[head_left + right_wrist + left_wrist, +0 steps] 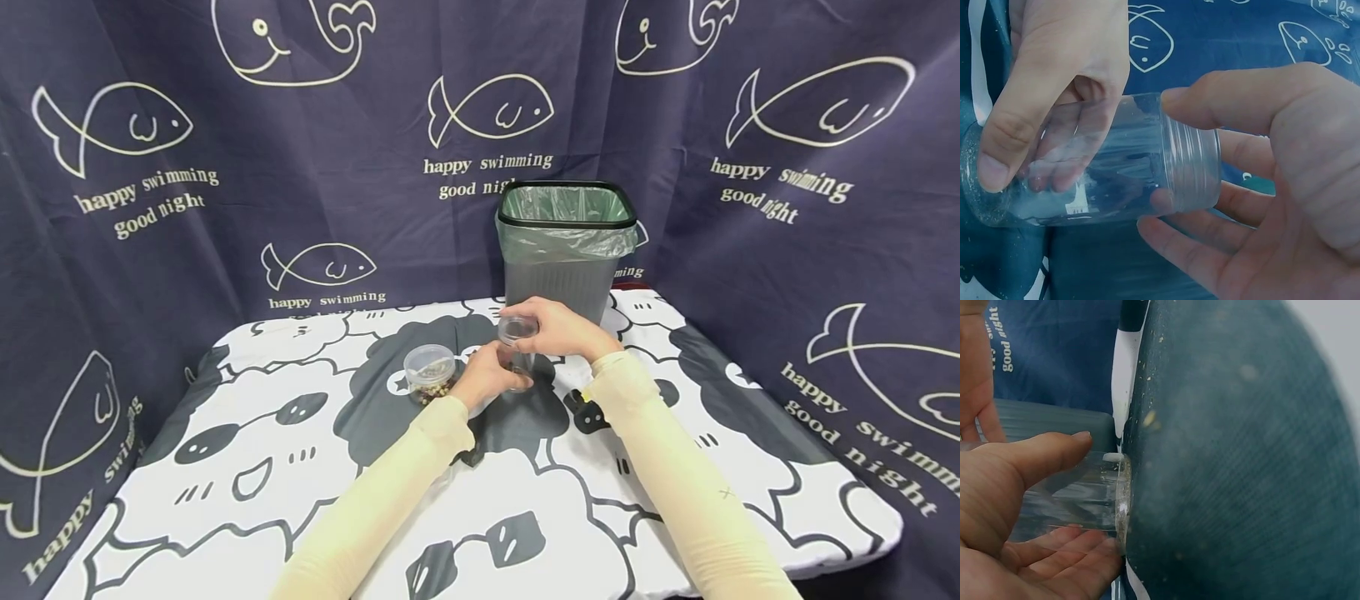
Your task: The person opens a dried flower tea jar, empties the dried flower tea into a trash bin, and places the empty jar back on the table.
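A clear plastic jar (1110,169) stands upright on the cloth between my two hands, with fine pale crumbs around its base. My left hand (483,377) grips its lower body, thumb on one side and fingers on the other. Around the ridged top end (1192,167) of the jar, my right hand (561,327) has its thumb and fingertips, holding it at the neck. Just left of my left hand sits a second clear jar (430,373), with mixed brown, red and pale bits in its lower part.
A grey trash bin (558,287) lined with a clear bag stands behind my right hand. A small black and yellow object (587,412) lies beside my right sleeve. Something dark (472,454) shows partly beneath my left forearm. Crumbs (1149,418) dot the patterned tablecloth (285,467).
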`<action>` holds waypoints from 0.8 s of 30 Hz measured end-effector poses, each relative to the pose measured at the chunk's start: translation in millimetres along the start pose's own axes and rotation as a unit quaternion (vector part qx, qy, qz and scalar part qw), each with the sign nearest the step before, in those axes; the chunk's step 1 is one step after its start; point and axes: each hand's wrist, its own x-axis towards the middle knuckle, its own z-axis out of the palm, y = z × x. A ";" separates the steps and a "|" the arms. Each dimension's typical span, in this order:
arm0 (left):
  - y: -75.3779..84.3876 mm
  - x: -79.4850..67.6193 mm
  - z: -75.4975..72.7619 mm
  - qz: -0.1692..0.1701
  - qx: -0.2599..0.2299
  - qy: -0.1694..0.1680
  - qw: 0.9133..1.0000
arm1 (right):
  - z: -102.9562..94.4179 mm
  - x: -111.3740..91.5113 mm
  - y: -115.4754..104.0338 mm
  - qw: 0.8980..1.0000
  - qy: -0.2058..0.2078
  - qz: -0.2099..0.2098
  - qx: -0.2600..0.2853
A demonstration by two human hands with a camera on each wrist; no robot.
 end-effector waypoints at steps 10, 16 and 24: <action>-0.1 0.0 -3.5 0.005 -0.013 -0.024 1.000 | -0.3 1.5 6.6 1.000 -0.004 0.000 0.010; -0.3 1.7 -4.3 0.002 -0.009 -0.020 1.000 | 1.1 3.3 7.7 1.000 0.007 0.007 0.004; -0.9 2.2 -2.5 -0.002 -0.003 -0.019 1.000 | 2.5 2.6 5.7 1.000 0.012 0.021 0.011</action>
